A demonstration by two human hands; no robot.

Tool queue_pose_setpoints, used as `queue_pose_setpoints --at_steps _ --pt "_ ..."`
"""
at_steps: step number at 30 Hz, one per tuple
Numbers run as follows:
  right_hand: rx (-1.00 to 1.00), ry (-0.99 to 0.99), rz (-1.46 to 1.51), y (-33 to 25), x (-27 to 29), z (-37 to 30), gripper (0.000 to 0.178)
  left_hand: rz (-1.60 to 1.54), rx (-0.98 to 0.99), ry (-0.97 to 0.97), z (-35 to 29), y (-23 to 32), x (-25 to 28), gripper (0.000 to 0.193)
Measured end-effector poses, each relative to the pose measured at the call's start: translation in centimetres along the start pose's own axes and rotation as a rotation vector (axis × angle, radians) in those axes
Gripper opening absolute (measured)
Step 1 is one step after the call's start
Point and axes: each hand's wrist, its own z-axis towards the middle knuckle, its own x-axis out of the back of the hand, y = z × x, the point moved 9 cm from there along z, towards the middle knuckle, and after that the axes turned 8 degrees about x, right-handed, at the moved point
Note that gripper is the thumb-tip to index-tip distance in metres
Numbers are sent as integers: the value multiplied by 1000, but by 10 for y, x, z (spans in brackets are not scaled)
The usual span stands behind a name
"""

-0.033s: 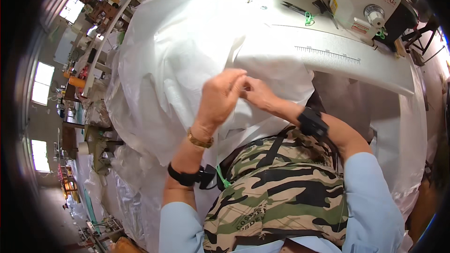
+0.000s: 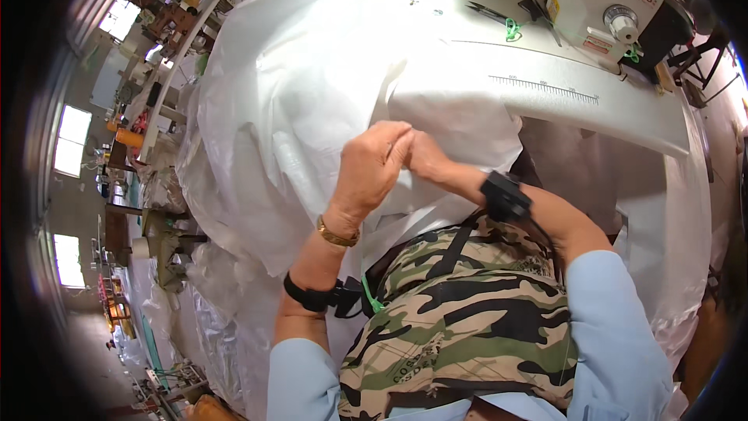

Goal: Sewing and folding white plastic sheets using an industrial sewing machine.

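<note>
At far left, three bright windows (image 2: 76, 134) stand one above another along the workshop wall, and an orange cone of thread (image 2: 128, 139) stands on a bench just beside the heap of cloth. One large sheet of white fabric (image 2: 296, 86) covers the middle of the view, draped from the machine table down over the person's lap. The left hand (image 2: 370, 168), with one gold bracelet (image 2: 336, 234) at the wrist and one black band (image 2: 312, 296) further down the forearm, is closed in a pinch on a fold of the fabric. The right hand (image 2: 425, 157) touches it fingertip to fingertip, also pinched shut on the same fold; one black band (image 2: 505, 196) sits on that wrist. Further right stands one white sewing machine (image 2: 561, 0), bearing a red-lettered label at its upper right, a small yellow sticker near its middle and a small red-and-white sticker below that. One pair of green-handled snips (image 2: 499, 22) lies on the machine bed, above a printed ruler scale (image 2: 545, 87).
</note>
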Motion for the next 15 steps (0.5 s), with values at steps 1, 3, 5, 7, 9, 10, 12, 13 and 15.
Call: queue_pose_setpoints --at_steps 1,3,5,7,9,10,12,13,15 --pt "3 10 -72 9 -11 6 41 138 -34 33 -6 -2 -5 20" --pt "-62 -42 -123 24 -30 9 23 289 -73 69 -9 -8 -7 21" --pt "-30 -37 -75 10 -41 -1 24 458 -107 183 -13 -17 4 26" --pt "-55 -19 79 -28 -44 -30 20 467 -16 127 -18 -32 15 28" --pt "196 -105 -69 -90 -53 -49 17 396 171 -29 -20 -44 20 34" --pt "288 -122 -92 -122 -54 -61 19 397 182 -24 -26 -44 27 34" --pt "386 -129 -125 -147 -60 -70 22 -75 399 -159 -34 -60 29 27" --pt "596 -194 -130 -170 -65 -77 24 -105 398 -197 -35 -55 36 26" --pt "801 -273 -122 -198 -64 -91 26 -77 414 -181 -38 -46 48 26"
